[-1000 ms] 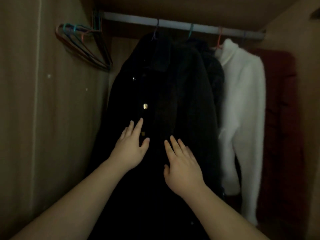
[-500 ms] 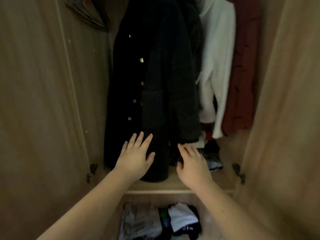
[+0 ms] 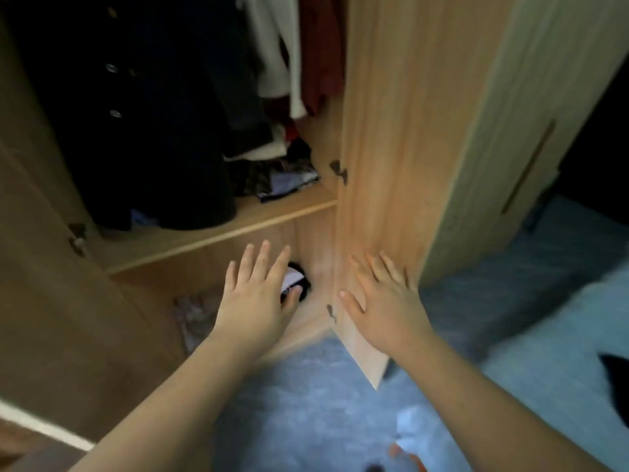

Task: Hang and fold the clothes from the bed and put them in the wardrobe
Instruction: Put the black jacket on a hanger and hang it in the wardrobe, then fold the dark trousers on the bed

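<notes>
A black buttoned coat (image 3: pixel 143 124) hangs in the open wardrobe, its hem reaching the wooden shelf (image 3: pixel 211 233). Beside it hang a white sweater (image 3: pixel 275 52) and a dark red garment (image 3: pixel 320 52). Folded clothes (image 3: pixel 282 172) lie on the shelf's right end. My left hand (image 3: pixel 258 294) is open, fingers spread, in front of the lower compartment, empty. My right hand (image 3: pixel 384 298) is open too, in front of the inner face of the right wardrobe door (image 3: pixel 394 137); contact cannot be told.
The left wardrobe door (image 3: pixel 44 301) stands open at the left. More clothes (image 3: pixel 195 311) lie in the lower compartment. A blue carpet (image 3: pixel 306 410) covers the floor. A light blue bed cover (image 3: pixel 544 352) with a dark item (image 3: pixel 616 376) lies at the right.
My view has dropped from the hanging rail to the wardrobe's bottom and turned right. Both hands came off the black coat and moved down; the right one now sits in front of the right door.
</notes>
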Demonstrator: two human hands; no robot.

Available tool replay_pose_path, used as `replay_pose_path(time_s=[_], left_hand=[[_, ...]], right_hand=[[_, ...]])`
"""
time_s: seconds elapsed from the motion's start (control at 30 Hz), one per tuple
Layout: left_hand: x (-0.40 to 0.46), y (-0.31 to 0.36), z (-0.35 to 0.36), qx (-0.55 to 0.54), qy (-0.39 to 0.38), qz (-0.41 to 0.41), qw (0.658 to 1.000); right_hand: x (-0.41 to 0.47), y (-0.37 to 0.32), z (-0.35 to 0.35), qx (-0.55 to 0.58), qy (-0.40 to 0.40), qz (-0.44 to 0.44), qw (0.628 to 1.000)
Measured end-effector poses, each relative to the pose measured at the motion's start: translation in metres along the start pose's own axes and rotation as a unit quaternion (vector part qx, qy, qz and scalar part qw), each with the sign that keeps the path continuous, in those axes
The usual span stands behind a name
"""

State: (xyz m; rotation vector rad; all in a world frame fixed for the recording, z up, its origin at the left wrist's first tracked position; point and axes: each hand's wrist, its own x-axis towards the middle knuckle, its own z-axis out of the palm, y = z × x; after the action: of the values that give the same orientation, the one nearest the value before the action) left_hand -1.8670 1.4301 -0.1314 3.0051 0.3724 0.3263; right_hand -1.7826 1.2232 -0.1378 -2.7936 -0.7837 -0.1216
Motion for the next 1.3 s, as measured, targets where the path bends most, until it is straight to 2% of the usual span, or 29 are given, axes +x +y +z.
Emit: replay_pose_path(time_s=[0.23, 0.5, 0.73, 0.97, 1.1, 1.3], left_hand=[[-0.058, 0.145, 0.059, -0.042, -0.104, 0.129, 0.985], [-0.141, 0.381, 0.071, -0.087, -0.119, 0.31, 0.939], [-0.237, 0.567, 0.091, -0.117, -0.154, 0.411, 0.891], [-0.269, 0.639, 0.107, -0.118, -0.159, 0.433, 0.879], [-0.264, 0.665, 0.118, -0.103, -0.156, 0.435, 0.881], [-0.237, 0.697, 0.141, -0.111, -0.175, 0.437, 0.875]], right_hand=[[-0.176, 0.118, -0.003, 0.01, -0.011, 0.19, 0.982], [-0.393, 0.247, -0.041, 0.006, 0.024, 0.386, 0.922], [-0.569, 0.344, -0.08, -0.012, 0.034, 0.497, 0.867], [-0.632, 0.392, -0.087, 0.021, 0.042, 0.525, 0.85], [-0.635, 0.412, -0.087, 0.041, 0.061, 0.525, 0.848], [-0.62, 0.455, -0.081, 0.054, 0.043, 0.528, 0.846]])
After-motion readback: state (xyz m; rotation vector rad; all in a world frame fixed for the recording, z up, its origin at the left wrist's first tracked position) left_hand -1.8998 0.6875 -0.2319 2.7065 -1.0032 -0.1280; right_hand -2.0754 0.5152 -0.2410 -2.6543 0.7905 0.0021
